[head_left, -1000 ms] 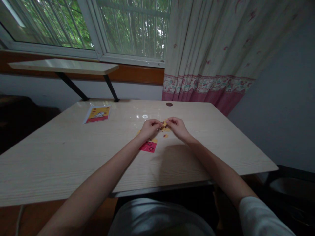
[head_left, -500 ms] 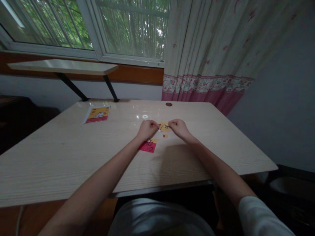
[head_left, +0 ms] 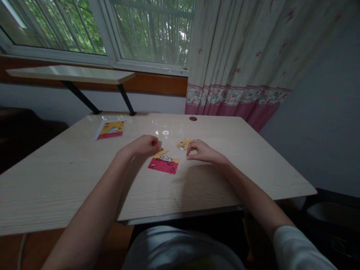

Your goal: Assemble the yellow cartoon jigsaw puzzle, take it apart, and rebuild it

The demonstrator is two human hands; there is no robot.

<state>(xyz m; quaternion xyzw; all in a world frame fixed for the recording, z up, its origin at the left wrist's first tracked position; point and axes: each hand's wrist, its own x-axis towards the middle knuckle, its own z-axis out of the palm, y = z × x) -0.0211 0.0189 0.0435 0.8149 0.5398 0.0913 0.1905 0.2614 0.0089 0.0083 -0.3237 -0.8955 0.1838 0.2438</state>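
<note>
A partly joined jigsaw puzzle [head_left: 164,165], red below with a white animal and yellow above, lies flat on the table. My left hand [head_left: 144,145] is closed in a pinch at its upper left corner, on a small yellow puzzle piece [head_left: 161,152] mostly covered by the fingers. To the right, my right hand [head_left: 204,151] has thumb and forefinger pinched around a small puzzle piece [head_left: 188,154] with a red mark, hardly visible between the tips. Just behind those fingers lies a cluster of yellow puzzle pieces [head_left: 183,144].
A printed picture sheet [head_left: 111,130] in yellow and red lies at the back left of the wooden table [head_left: 239,146]. Behind it, a raised shelf [head_left: 70,74] stands on black legs. A cable hole [head_left: 192,119] is near the back edge, below the curtain [head_left: 225,75].
My left hand has moved left from the yellow cluster to the joined puzzle, uncovering more of it. My right hand has come down toward me and pinched the small loose piece.
</note>
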